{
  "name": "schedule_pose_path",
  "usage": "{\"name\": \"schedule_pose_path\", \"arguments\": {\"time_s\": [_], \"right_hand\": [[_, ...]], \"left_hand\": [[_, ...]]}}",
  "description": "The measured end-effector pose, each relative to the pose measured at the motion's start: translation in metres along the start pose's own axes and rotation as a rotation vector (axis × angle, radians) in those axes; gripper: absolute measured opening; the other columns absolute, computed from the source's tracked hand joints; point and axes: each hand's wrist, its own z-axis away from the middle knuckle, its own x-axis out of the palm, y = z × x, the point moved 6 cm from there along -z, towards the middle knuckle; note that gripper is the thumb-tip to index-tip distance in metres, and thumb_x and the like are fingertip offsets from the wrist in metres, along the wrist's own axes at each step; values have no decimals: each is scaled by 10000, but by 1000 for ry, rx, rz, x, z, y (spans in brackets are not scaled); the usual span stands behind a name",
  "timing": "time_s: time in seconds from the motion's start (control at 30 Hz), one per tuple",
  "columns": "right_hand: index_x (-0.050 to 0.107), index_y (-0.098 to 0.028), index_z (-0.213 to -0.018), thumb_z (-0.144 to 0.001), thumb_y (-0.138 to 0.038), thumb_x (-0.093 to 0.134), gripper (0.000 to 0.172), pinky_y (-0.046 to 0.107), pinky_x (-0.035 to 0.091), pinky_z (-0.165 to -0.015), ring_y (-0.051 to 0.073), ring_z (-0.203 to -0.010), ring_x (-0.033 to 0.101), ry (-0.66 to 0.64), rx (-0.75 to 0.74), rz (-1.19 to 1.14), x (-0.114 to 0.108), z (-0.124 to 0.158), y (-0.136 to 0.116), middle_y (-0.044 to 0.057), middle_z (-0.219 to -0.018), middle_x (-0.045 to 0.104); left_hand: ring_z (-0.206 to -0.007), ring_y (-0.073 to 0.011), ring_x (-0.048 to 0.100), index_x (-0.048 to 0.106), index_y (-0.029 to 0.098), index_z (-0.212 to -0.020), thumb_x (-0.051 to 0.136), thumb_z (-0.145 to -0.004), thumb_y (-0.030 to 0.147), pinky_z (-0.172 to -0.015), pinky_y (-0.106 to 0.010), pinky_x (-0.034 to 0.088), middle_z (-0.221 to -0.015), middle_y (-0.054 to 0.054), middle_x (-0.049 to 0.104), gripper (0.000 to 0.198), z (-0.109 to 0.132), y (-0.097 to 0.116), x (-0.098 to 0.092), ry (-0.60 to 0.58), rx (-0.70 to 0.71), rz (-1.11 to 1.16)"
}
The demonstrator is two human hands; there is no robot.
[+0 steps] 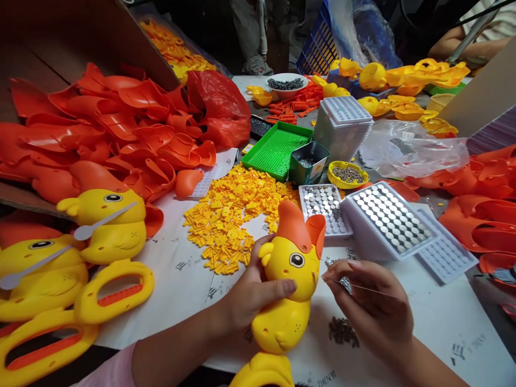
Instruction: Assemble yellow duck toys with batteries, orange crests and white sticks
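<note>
A yellow toy duck (287, 269) with an orange crest and a handle below stands upright in the middle, and my left hand (258, 290) is closed around its back, thumb across its front. Just right of its beak side, my right hand (368, 301) pinches a thin wire-like piece (363, 287), its near end close to the duck but apart from it. What kind of piece that is I cannot make out. Beneath the right hand lies a small pile of dark screws (342, 331), with shiny small metal parts (345, 284) partly hidden behind the fingers.
Loose yellow plastic pieces (234, 215) cover the paper beyond the duck. Trays of silver discs (391, 217) stand right of them, near a green tray (274, 148) and a yellow bowl of screws (348, 174). Orange shells (121, 118) and finished-looking ducks (108, 215) crowd the left.
</note>
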Motion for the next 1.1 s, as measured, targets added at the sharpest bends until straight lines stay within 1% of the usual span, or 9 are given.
{"name": "schedule_pose_path", "arguments": {"time_s": [0.13, 0.33, 0.43, 0.57, 0.7, 0.8, 0.93, 1.0, 1.1], "right_hand": [[551, -260, -1161, -802, 59, 533, 480, 307, 596, -676, 175, -797, 666, 27, -91, -4, 2, 2, -3, 39, -869, 650], [572, -277, -1097, -806, 48, 521, 439, 272, 541, -612, 167, -752, 618, -22, -86, -8, 9, 8, 7, 33, -841, 600], [570, -296, -1160, -833, 26, 532, 461, 310, 555, -685, 172, -777, 621, -48, -72, -92, 10, 7, 8, 32, -856, 627], [542, -322, -1262, -919, -118, 570, 400, 311, 575, -748, 170, -847, 637, -11, 151, -284, 6, 6, 19, 43, -937, 663], [628, -319, -1177, -898, -269, 663, 286, 254, 572, -733, 155, -840, 629, 10, 307, -346, 5, 9, 30, 41, -954, 648], [659, -331, -1125, -813, -308, 762, 329, 276, 570, -746, 165, -847, 623, 11, 368, -354, 8, 11, 35, 41, -1006, 631], [659, -336, -1070, -710, -317, 847, 407, 261, 547, -689, 157, -793, 586, 77, 435, -352, 12, 12, 41, 17, -947, 620], [625, -353, -1085, -626, -315, 899, 536, 258, 537, -699, 162, -839, 579, 149, 456, -370, 12, 12, 43, 9, -997, 603], [543, -376, -1172, -446, -323, 970, 844, 286, 542, -759, 208, -1011, 574, 258, 515, -419, 11, 16, 47, 28, -1165, 546]], "left_hand": [[-936, -230, 618, 8, 349, -1415, 826, -625, 321, -742, -333, 540, -1168, -99, 557, 1137, 1, -5, 3, -45, 20, 28], [-962, -222, 606, 21, 338, -1409, 834, -609, 347, -763, -324, 533, -1176, -88, 540, 1141, 2, -7, 2, -60, 23, 34], [-983, -241, 601, 26, 338, -1406, 833, -603, 346, -775, -349, 533, -1179, -93, 532, 1139, 2, -5, 1, -52, 24, 42], [-929, -237, 612, 52, 326, -1400, 839, -577, 318, -752, -357, 536, -1153, -99, 541, 1140, 4, -2, 2, -50, 19, 80], [-947, -238, 612, 144, 315, -1386, 837, -570, 287, -758, -348, 537, -1164, -101, 542, 1071, 5, 1, 4, -73, 42, 122], [-945, -239, 622, 177, 311, -1372, 829, -584, 260, -767, -360, 540, -1166, -101, 539, 1024, 4, 0, 2, -51, 37, 132], [-970, -250, 628, 171, 302, -1328, 829, -598, 260, -779, -384, 546, -1185, -105, 539, 984, 2, -4, 2, -70, 43, 125], [-928, -228, 636, 209, 273, -1267, 829, -598, 265, -756, -359, 541, -1145, -98, 558, 913, 2, -4, 5, -111, 56, 115], [-889, -197, 637, 259, 244, -1168, 831, -569, 249, -753, -327, 516, -1119, -81, 558, 828, 4, -5, 9, -134, 70, 95]]}}
